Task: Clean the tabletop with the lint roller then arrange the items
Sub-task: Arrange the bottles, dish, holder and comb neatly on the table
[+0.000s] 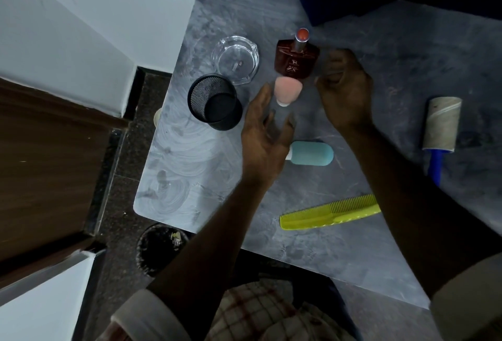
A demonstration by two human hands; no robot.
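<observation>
- A yellow-green plastic comb (330, 212) lies flat near the front edge of the grey marbled tabletop (206, 177).
- A pale blue capsule-shaped container (312, 153) lies on its side, partly under the left hand (267, 134).
- The left hand is open, fingers spread, holding nothing, just beside a pink egg-shaped sponge (286, 91).
- The right hand (345, 88) is loosely curled; whether it holds anything I cannot tell.
- The lint roller with a blue handle (441, 129) lies untouched, well to the right.
- A black mesh cup (214, 101), a clear glass ashtray (235, 59) and a dark red perfume bottle (297, 59) stand farthest.
</observation>
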